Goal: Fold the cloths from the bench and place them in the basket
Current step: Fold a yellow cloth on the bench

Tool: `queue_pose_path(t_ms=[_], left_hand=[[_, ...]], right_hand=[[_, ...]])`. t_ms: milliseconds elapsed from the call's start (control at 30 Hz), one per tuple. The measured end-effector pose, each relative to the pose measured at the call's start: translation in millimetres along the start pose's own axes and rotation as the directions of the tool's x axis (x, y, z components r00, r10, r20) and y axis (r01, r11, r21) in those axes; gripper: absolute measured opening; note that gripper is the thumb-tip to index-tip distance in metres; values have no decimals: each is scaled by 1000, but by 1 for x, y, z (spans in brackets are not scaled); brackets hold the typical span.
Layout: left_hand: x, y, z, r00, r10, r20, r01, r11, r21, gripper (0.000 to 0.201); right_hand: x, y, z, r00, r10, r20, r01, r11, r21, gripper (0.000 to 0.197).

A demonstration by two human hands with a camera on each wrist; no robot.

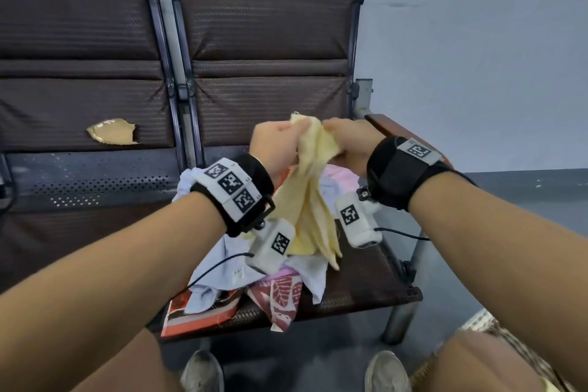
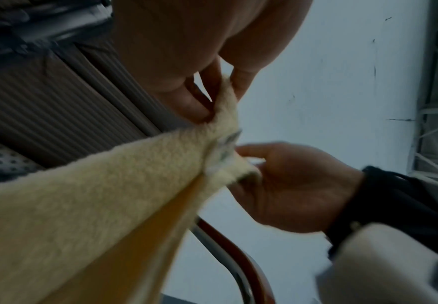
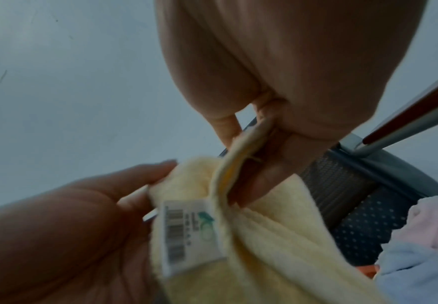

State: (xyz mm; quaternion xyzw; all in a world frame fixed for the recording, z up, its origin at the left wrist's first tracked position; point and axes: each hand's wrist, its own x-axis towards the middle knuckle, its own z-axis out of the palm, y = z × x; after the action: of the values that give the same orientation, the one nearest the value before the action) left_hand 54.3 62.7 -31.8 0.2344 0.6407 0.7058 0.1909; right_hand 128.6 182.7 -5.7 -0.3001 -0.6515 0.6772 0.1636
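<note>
while two hands, left hand and right hand, pinch one yellow cloth.

The yellow cloth is a fluffy pale towel, held up above the worktop at its top edge and hanging in long bunched folds, its lower tips dangling over the pile. A white tag with a barcode is sewn near the gripped corner — it faces the right wrist camera. The pile on the seat is a loose heap: a light blue cloth, a pink cloth at the back, and a red-and-white leaf-patterned cloth whose corner droops over the front edge. Low at the right edge, a woven basket shows only in part — its contents cannot be told.
</note>
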Motion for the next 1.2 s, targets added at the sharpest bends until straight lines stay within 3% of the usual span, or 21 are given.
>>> queue_pose_path(t_ms=[67, 133, 200, 233, 267, 333, 367, 400, 467, 533, 600, 667, 733, 767, 833, 900, 933, 1000, 1067, 1200], left_hand=[[-9, 2, 5, 996, 41, 80, -45, 998, 44, 25], [-12, 6, 1, 974, 41, 224, -81, 982, 173, 10], [-8, 5, -7, 948, -31, 317, -31, 982, 187, 31], [-9, 4, -10, 951, -43, 306, -2, 989, 146, 39], [-9, 1, -13, 978, -4, 210, -19, 994, 109, 41], [-2, -4, -18, 998, 39, -57, -33, 993, 111, 38], [2, -4, -20, 996, 28, -87, -14, 988, 153, 41], [4, -4, -22, 998, -18, -58, 28, 984, 177, 47], [6, -2, -25, 980, -160, 117, 137, 973, 184, 53], [7, -1, -30, 919, -266, 290, 206, 954, 219, 38], [9, 0, -34, 870, -297, 394, 239, 952, 190, 27], [20, 3, -38, 858, -270, 438, 263, 962, 77, 34], [35, 4, -40, 909, -224, 352, 229, 973, 29, 29], [44, 3, -39, 942, -185, 278, 166, 982, 90, 24], [63, 2, -38, 983, -77, 165, 4, 915, 404, 17], [80, 4, -35, 991, 22, 134, -99, 791, 604, 22], [86, 8, -32, 992, 61, 109, -115, 780, 615, 21], [99, 17, -27, 987, 161, 27, -147, 806, 573, 17], [112, 24, -22, 968, 242, -61, -181, 847, 499, 15], [114, 31, -21, 941, 322, -104, -278, 911, 304, 15]], right_hand=[[-4, 1, 2, 995, 25, 97, -31, 998, 58, 47], [-8, 5, 1, 989, 28, 147, -34, 998, 43, 47], [-10, 10, -4, 990, 19, 137, -25, 999, 42, 30], [-10, 12, -5, 993, 3, 118, -7, 1000, 30, 20], [-11, 13, -6, 994, -15, 105, 15, 1000, 8, 15], [-15, 13, -6, 988, -40, 149, 43, 999, -18, 25], [-18, 13, -5, 977, -51, 205, 54, 998, -9, 31], [-21, 11, -4, 962, -67, 264, 68, 998, 7, 34], [-25, 8, -2, 942, -105, 318, 99, 994, 34, 37], [-22, 4, -2, 937, -124, 326, 112, 992, 55, 36], [-14, 2, -4, 941, -106, 322, 92, 994, 58, 34], [-6, 0, -13, 956, -45, 290, 51, 999, -14, 41], [4, -1, -26, 964, 3, 266, 83, 947, -312, 51], [11, 0, -33, 971, 8, 240, 115, 863, -492, 46], [29, 3, -44, 986, -2, 167, 118, 714, -690, 35], [48, 4, -49, 995, -64, 83, 103, 720, -687, 32], [55, 1, -49, 992, -120, 31, 109, 732, -672, 31], [72, -6, -49, 960, -270, -79, 161, 758, -632, 28], [85, -11, -48, 892, -430, -141, 291, 784, -549, 24], [86, -6, -44, 774, -617, -140, 513, 741, -433, 10]])
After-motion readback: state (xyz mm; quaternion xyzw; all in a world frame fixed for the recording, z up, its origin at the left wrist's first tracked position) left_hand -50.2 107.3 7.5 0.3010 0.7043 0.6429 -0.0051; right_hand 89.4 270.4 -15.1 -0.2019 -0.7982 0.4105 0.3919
